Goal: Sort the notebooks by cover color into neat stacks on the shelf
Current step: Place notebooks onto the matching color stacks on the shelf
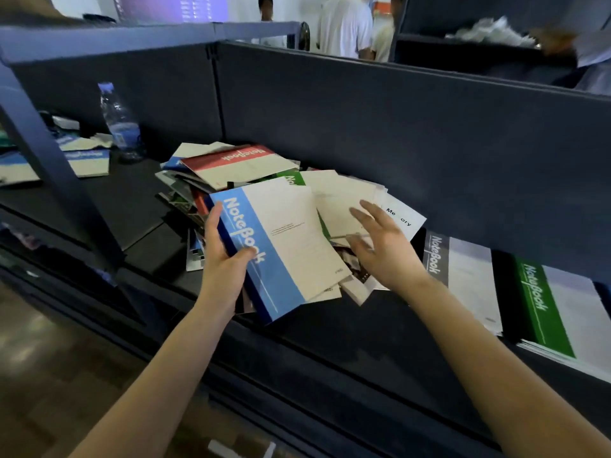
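Note:
My left hand [222, 259] grips a blue-and-white notebook [281, 246] by its spine edge, lifted and tilted over a messy pile of notebooks [337, 196] on the dark shelf [330, 325]. My right hand [380, 241] hovers open, fingers spread, over the pile's right side beside a white "Memory" notebook [405, 218]. A red notebook [241, 163] lies at the back of the pile. To the right sit a grey notebook stack [463, 276] and a green notebook stack [558, 312]. Blue notebooks [87, 161] lie at the far left.
A plastic water bottle [117, 119] stands at the back left of the shelf. A blue metal upright [49, 160] crosses the left side. A dark back panel [396, 127] closes the shelf behind. People stand beyond it. Wooden floor lies below.

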`<action>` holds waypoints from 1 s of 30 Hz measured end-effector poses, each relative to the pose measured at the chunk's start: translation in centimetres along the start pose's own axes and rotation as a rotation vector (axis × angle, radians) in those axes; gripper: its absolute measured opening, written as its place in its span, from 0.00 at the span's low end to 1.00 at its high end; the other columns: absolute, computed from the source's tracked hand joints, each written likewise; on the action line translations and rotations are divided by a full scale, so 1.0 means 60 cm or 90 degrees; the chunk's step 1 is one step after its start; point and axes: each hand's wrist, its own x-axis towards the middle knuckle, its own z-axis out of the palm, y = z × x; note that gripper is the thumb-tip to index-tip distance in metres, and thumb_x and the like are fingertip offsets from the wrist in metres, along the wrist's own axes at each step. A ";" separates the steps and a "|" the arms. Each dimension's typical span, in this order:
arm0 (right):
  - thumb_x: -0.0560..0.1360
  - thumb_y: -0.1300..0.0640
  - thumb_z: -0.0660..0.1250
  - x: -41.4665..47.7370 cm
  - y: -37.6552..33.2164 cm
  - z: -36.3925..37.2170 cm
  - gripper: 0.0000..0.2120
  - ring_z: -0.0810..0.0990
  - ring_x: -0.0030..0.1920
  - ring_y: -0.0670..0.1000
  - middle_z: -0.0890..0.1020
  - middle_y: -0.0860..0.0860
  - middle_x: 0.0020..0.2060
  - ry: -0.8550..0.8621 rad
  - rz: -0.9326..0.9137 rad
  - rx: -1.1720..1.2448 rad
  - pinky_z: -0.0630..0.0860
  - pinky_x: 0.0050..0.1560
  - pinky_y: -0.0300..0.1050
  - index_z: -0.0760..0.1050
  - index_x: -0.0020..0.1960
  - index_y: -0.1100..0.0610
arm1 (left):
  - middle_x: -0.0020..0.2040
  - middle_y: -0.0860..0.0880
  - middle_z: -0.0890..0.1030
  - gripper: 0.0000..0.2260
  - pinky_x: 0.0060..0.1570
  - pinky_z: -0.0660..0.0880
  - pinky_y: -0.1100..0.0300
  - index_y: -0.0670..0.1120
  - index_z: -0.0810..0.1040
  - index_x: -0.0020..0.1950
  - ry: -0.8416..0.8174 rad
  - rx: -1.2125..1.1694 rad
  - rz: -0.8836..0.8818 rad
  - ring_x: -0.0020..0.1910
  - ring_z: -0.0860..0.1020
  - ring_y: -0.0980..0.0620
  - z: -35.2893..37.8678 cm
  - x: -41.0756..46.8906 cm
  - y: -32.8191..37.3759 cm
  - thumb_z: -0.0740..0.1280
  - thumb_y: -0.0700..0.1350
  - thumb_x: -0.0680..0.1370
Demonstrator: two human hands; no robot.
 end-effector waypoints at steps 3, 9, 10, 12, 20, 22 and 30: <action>0.80 0.43 0.57 0.031 0.010 0.010 0.31 0.52 0.77 0.50 0.53 0.49 0.78 -0.121 0.007 -0.089 0.53 0.76 0.53 0.54 0.78 0.53 | 0.62 0.53 0.72 0.32 0.37 0.73 0.72 0.56 0.60 0.73 0.051 0.009 0.008 0.48 0.75 0.63 -0.011 -0.005 0.012 0.61 0.28 0.77; 0.75 0.32 0.53 0.030 0.024 -0.005 0.31 0.68 0.65 0.54 0.70 0.51 0.65 -0.096 -0.040 -0.281 0.64 0.67 0.54 0.64 0.71 0.48 | 0.55 0.57 0.75 0.31 0.36 0.74 0.71 0.55 0.61 0.73 0.097 0.022 0.020 0.45 0.76 0.62 -0.021 -0.021 0.030 0.61 0.28 0.77; 0.74 0.31 0.53 0.025 0.028 -0.010 0.31 0.70 0.63 0.54 0.71 0.51 0.63 -0.095 -0.043 -0.309 0.65 0.65 0.53 0.65 0.70 0.48 | 0.55 0.56 0.75 0.31 0.36 0.74 0.70 0.55 0.61 0.73 0.103 0.020 0.017 0.45 0.76 0.61 -0.020 -0.024 0.032 0.61 0.28 0.77; 0.76 0.33 0.53 0.008 0.038 -0.014 0.29 0.71 0.61 0.56 0.72 0.52 0.61 -0.088 -0.041 -0.332 0.67 0.63 0.53 0.67 0.69 0.48 | 0.55 0.55 0.75 0.30 0.36 0.73 0.68 0.55 0.61 0.73 0.109 0.016 0.009 0.45 0.77 0.60 -0.014 -0.030 0.034 0.62 0.29 0.77; 0.80 0.49 0.51 -0.040 0.107 -0.045 0.24 0.76 0.38 0.58 0.80 0.60 0.41 0.255 -0.005 0.058 0.60 0.37 0.42 0.77 0.47 0.66 | 0.59 0.54 0.76 0.29 0.42 0.74 0.64 0.56 0.64 0.69 0.062 0.008 0.006 0.50 0.77 0.57 0.051 -0.069 0.030 0.62 0.29 0.76; 0.80 0.47 0.49 -0.053 0.118 -0.072 0.25 0.75 0.36 0.54 0.79 0.59 0.39 0.293 0.000 0.128 0.64 0.37 0.42 0.77 0.49 0.64 | 0.58 0.56 0.76 0.29 0.40 0.73 0.67 0.55 0.64 0.70 0.036 0.018 0.002 0.48 0.77 0.60 0.070 -0.083 0.025 0.62 0.29 0.76; 0.78 0.54 0.61 -0.179 0.156 -0.133 0.16 0.77 0.46 0.38 0.82 0.47 0.43 0.315 -0.104 0.102 0.70 0.50 0.23 0.82 0.53 0.62 | 0.57 0.57 0.77 0.22 0.41 0.73 0.68 0.58 0.65 0.69 -0.087 -0.028 -0.041 0.48 0.78 0.61 0.208 -0.142 -0.005 0.63 0.40 0.79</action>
